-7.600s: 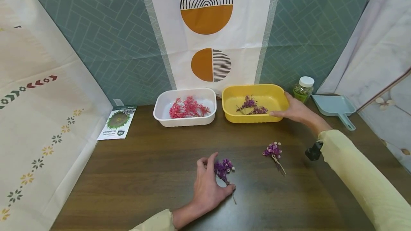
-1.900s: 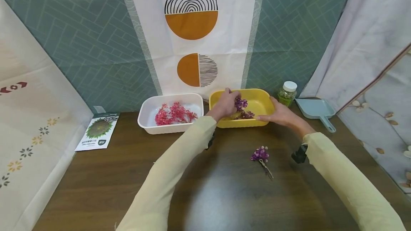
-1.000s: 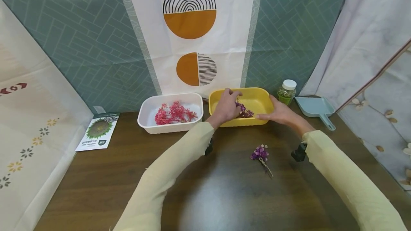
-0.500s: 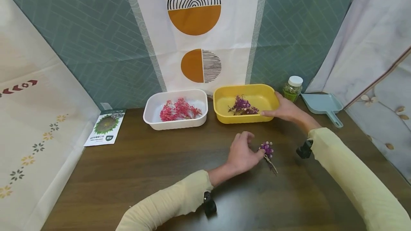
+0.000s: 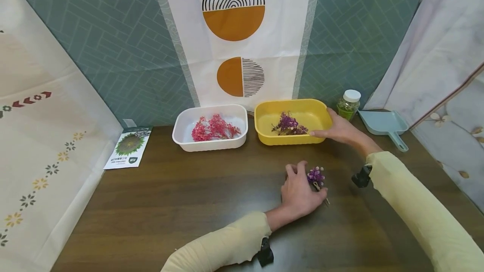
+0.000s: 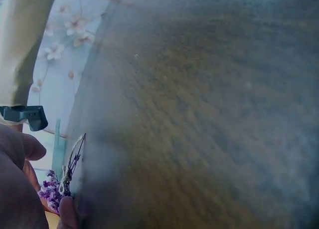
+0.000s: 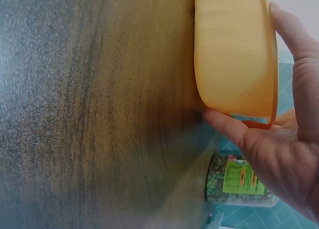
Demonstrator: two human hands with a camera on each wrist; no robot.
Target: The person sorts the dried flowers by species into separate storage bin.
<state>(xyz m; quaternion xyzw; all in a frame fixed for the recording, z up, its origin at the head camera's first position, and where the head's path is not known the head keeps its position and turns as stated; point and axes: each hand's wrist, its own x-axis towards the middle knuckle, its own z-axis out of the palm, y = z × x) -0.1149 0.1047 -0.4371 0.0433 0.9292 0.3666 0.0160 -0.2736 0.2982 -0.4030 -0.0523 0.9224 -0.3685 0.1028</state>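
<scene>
My left hand (image 5: 301, 192) reaches around a small bunch of dried purple flowers (image 5: 316, 175) lying on the wooden table. Its thumb and fingers are spread on either side of the bunch, with the thumb by the stems. In the left wrist view a pale string bow ties the flowers (image 6: 51, 191). My right hand (image 5: 342, 129) holds the right end of a yellow plastic tub (image 5: 281, 139), thumb along the rim and fingers round the corner, as the right wrist view shows up close. More purple flowers (image 5: 287, 125) lie inside this tub.
Left of the yellow tub stands a white tub (image 5: 211, 146) with pink dried flowers (image 5: 214, 127). A white-capped jar (image 5: 348, 105) and a light blue dustpan (image 5: 385, 123) are behind the right arm. A sunflower seed packet (image 5: 128, 148) lies at the left.
One purple bunch went from the table into the yellow tub in my left hand, which let it go and came back to the other bunch. My right hand stayed on the tub.
</scene>
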